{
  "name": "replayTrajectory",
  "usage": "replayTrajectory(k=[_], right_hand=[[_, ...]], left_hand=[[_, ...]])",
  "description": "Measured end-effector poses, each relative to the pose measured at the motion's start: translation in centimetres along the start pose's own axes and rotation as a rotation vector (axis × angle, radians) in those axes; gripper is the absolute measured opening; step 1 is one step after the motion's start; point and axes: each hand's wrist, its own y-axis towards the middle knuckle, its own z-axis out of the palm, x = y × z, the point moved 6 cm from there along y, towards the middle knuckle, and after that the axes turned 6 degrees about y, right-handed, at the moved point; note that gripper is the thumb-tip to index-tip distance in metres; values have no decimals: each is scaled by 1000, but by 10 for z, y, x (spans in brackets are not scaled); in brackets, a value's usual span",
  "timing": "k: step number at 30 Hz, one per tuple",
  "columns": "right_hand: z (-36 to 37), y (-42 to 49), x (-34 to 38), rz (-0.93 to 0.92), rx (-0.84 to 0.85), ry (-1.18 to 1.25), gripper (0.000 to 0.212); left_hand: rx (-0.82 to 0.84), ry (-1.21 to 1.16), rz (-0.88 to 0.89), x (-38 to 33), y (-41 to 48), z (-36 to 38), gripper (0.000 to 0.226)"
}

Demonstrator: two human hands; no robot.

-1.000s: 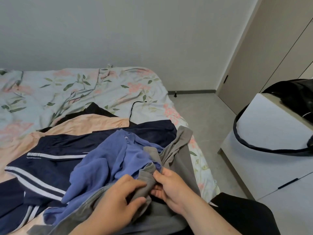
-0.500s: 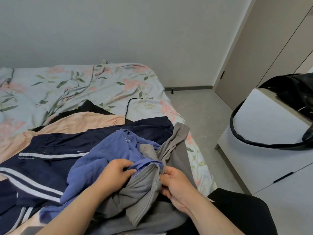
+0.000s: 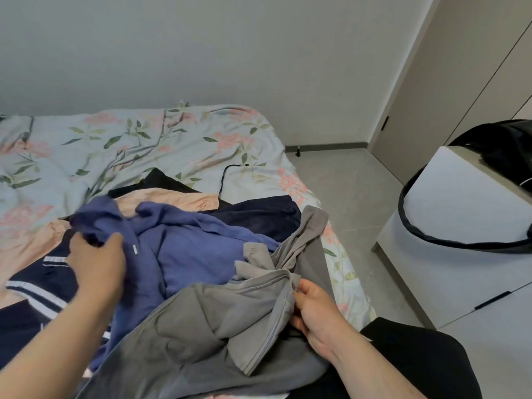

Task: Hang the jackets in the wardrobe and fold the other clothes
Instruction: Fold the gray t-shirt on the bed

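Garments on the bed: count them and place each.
5: blue shirt in the left hand, grey garment in the right hand, navy striped garment beneath, peach garment behind, black garment farthest. More may be hidden.

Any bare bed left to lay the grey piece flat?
Yes: the far floral duvet, between the wall and the peach garment; a black cable lies on its right part. Near half is crowded: blue garment, navy garment, grey garment overlap.

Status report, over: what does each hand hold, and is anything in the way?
Left hand grips blue shirt. Right hand pinches grey garment. Grey garment overlaps blue shirt, neither folded; navy clothes beneath.
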Motion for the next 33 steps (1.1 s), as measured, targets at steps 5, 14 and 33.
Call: replayTrajectory(k=[5,14,33], right_hand=[[-2,-3,2,2,4,-18,25],[-10,-23,15,-12,-24,-99,48],[-2,-75,97,-521,-202,-1251,35]], left_hand=[[413,468,609,-9,-123,36,64],[1036,830,283,17,-131,82,5],[1171,-927,-492,-68,-179,80,26]])
